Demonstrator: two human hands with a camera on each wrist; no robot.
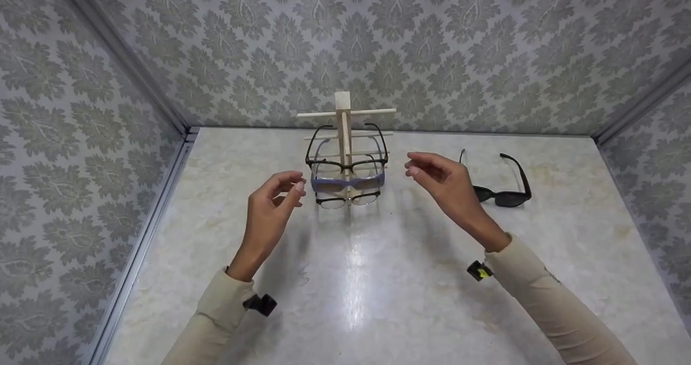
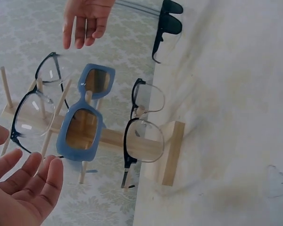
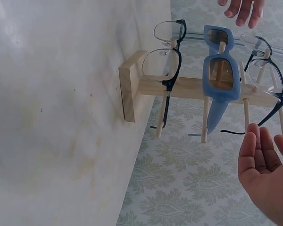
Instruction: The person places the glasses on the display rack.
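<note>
We had nothing gripped: left hand (image 1: 271,200) and right hand (image 1: 445,184) hung apart, fingers loosely bent, flanking the wooden stand (image 1: 343,101). Upper black-framed glasses (image 1: 347,167) sat on it above the blue sunglasses (image 1: 348,183); we figured a careless fingertip snag could tip them off.

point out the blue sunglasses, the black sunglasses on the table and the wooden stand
Blue sunglasses (image 1: 348,183): head view, on the bridge.
Black sunglasses (image 1: 510,198): head view, on the right-hand lens.
Wooden stand (image 3: 192,88): right wrist view, on the bare post.
</note>
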